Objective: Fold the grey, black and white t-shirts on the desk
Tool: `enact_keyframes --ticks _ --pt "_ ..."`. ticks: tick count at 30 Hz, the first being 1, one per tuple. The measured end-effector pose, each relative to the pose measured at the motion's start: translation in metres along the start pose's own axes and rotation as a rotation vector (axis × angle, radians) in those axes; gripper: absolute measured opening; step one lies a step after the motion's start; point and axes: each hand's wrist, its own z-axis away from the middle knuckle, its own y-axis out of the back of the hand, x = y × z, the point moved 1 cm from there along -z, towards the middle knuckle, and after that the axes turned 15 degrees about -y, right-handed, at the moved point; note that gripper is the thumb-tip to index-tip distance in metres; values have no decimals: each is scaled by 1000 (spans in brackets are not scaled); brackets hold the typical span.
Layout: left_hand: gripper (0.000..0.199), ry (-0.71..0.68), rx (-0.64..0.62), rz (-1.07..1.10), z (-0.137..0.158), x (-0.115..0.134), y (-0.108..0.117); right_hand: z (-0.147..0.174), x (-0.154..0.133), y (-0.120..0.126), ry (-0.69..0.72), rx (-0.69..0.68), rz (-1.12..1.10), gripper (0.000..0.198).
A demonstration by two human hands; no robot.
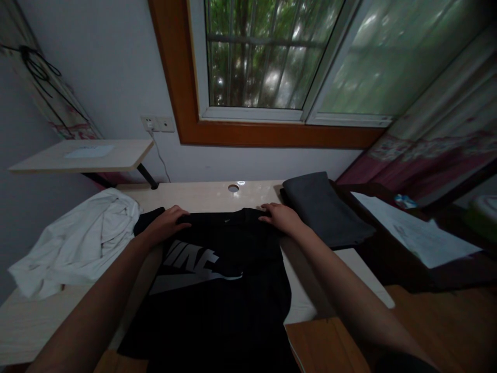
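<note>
Shirt between left grip and right grip, against both

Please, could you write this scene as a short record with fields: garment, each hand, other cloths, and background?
Garment: black Nike shirt, spread over the pale desk, lower part past the near edge
Left hand: touching the shirt's top edge, left side
Right hand: touching the top edge, right side
Left of shirt: crumpled white cloth
Right of shirt: folded dark grey cloth
Background: window
</note>
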Motion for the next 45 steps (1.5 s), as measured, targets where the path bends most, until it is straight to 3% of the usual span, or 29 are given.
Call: enact_keyframes --ticks 3,7,12,15,18,21,23,26,30,34,40,45 --pt "29 -4 -35 22 9 -3 4 -6 4 0 55 -59 12 45" --pt "19 40 -128 52 23 -10 14 -12 11 6 81 -110 -1 18" --pt "26 184 -70 -125 24 -8 32 -21 20 24 9 -101 -159 15" --pt "30 344 32 -190 8 -1 39 -29 17 33 -151 10 -271 19" --pt "27 436 200 -75 -16 2 40 -41 9 33 -276 104 -472 26" --pt "28 430 400 4 -40 2 34 -51 -1 26 -268 247 -578 28" --pt "39 390 439 -42 -52 4 25 -53 -9 19 -212 305 -579 35" --pt "50 282 360 -131 -60 15 4 -43 -25 5 -117 273 -523 46" --pt "33 104 229 -198 -54 38 -32 -16 -48 -15 14 124 -326 36" --pt "37 62 104 -234 -38 51 -53 10 -60 -26 49 70 -137 36" --pt "41 96 26 -301 -2 60 -49 38 -63 -24 108 86 -72 39" --pt "35 75 -24 -319 30 73 -30 65 -75 -20 203 50 -79 40"
